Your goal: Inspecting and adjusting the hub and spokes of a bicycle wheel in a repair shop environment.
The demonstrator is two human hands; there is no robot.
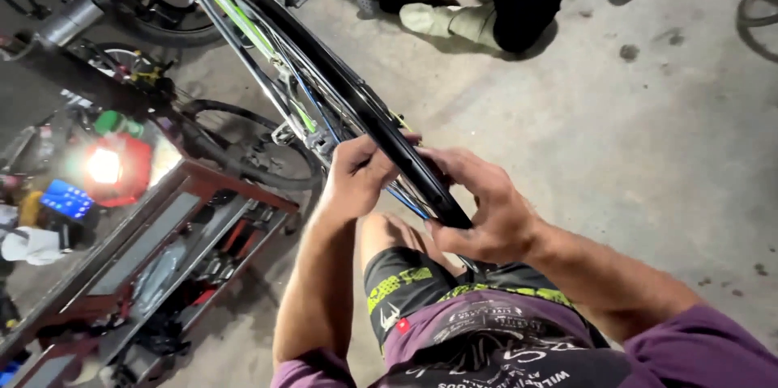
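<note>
Fingers of both hands, left hand (356, 173) and right hand (486, 206), clamped on black rubber bicycle tyre (365, 108) over the knees. Looks like seating tyre bead on rim; next needs thumb pressure along edge. Beyond, red metal tool rack (174, 230). Rim and hub mostly hidden.

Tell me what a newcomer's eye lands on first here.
First, the black bicycle tyre running diagonally through the centre, gripped by the left hand and right hand. Then the glowing red lamp at left, above a red metal rack.
</note>
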